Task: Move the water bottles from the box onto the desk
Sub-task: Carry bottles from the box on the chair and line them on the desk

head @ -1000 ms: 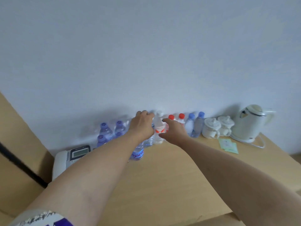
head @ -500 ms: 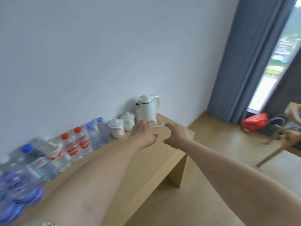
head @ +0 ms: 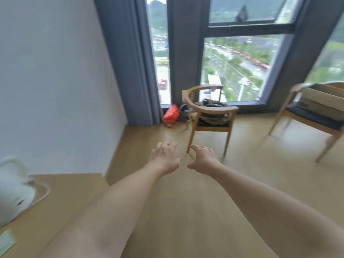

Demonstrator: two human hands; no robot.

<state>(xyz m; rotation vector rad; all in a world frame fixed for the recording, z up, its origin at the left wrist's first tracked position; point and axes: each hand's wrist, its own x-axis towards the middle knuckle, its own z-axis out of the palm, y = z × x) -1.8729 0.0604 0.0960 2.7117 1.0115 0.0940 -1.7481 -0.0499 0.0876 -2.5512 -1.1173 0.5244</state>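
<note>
Reaching out over the pale wooden floor (head: 186, 211), the left hand (head: 164, 157) and right hand (head: 203, 158) hang side by side, fingers loosely spread, holding nothing. At eight o'clock sits the light wood counter (head: 70, 192), with a blurred white kettle (head: 13, 190) at its edge. At three o'clock, a cardboard box (head: 323, 101) rests on the dark cushion of a wooden chair (head: 309, 125); no bottles can be made out. At twelve o'clock another round-backed chair (head: 208, 116) carries a bag, a red pouch (head: 170, 115) on the floor beside grey curtains (head: 128, 62).
</note>
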